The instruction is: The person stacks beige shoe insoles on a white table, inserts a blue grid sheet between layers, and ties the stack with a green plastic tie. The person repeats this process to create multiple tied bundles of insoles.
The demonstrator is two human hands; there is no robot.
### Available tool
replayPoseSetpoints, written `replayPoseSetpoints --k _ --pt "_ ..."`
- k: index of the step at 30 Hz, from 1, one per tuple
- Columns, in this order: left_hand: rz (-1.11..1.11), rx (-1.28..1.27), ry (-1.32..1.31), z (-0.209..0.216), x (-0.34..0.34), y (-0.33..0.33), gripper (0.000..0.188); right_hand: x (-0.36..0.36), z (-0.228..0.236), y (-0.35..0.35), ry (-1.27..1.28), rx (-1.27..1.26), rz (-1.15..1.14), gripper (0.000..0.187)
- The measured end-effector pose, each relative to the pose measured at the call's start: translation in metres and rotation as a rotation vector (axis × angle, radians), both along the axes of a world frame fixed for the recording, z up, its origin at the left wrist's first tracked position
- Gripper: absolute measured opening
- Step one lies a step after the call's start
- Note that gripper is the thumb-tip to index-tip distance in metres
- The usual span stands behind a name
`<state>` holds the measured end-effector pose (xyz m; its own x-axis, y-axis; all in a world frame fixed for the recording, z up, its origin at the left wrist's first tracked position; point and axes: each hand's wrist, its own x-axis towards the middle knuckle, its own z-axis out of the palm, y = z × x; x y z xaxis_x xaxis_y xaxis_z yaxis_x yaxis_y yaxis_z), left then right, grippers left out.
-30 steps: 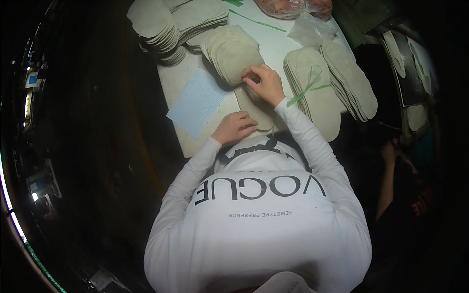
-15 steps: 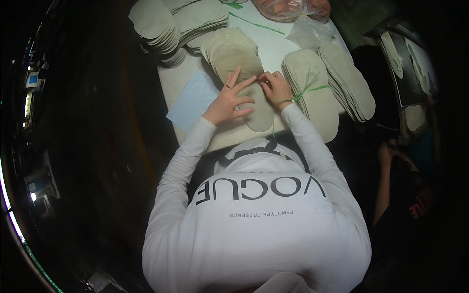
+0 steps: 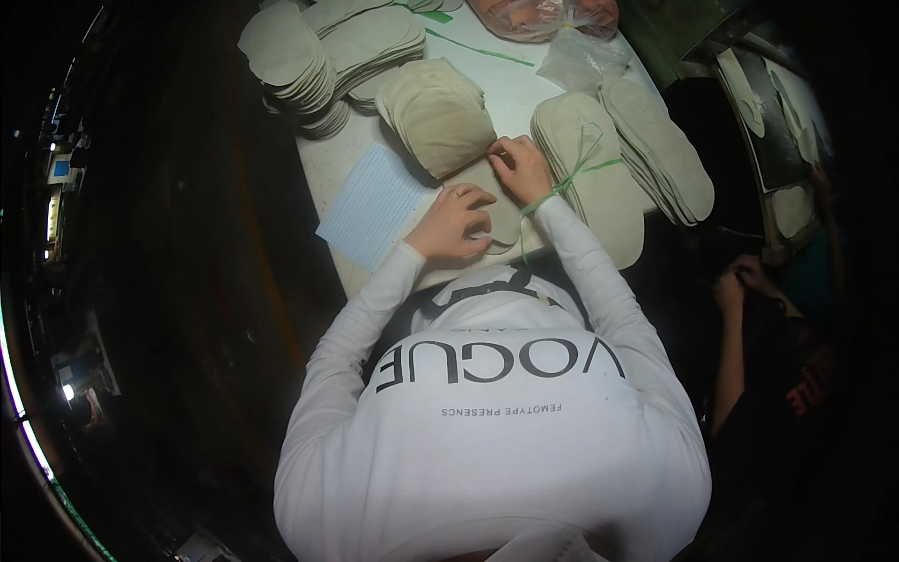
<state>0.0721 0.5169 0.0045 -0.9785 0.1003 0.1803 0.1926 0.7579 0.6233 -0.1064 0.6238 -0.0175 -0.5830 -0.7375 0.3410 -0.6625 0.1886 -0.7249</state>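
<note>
A loose stack of grey-beige insoles (image 3: 440,131) lies in front of me, its far part fanned out. A single insole (image 3: 508,221) extends from it toward the table's near edge. My left hand (image 3: 453,225) rests at that insole's left side, fingers bent, with a gap between thumb and forefinger. Whether its fingertips press on the insole is hard to see. My right hand (image 3: 521,169) pinches at the right edge of the stack, where thumb and forefinger meet. A green tie (image 3: 538,201) loops at my right wrist.
Several insole bundles (image 3: 585,150) lie on the right, one bound with green tie. More insole piles (image 3: 281,56) stand far left, beside lined blue paper (image 3: 375,201). A clear plastic bag (image 3: 576,61) lies at the back. Another person's hands (image 3: 740,281) show at the right.
My left hand has drawn back toward me and its spread fingers have curled. The right hand stays at the stack's edge. The view has shifted slightly.
</note>
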Motion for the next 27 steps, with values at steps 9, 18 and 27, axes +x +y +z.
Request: replayPoseSetpoints --k 9,18,27 --pt "0.796 -0.284 0.6 0.073 -0.033 -0.077 0.015 0.023 0.032 0.008 -0.115 -0.221 -0.01 0.014" --pt "0.808 -0.024 0.544 0.046 -0.008 -0.049 0.022 0.057 -0.009 -0.032 -0.048 -0.072 0.253 0.029" --pt "0.18 0.023 0.105 -0.021 0.036 0.024 0.019 0.058 -0.008 -0.032 0.029 -0.069 0.19 0.029"
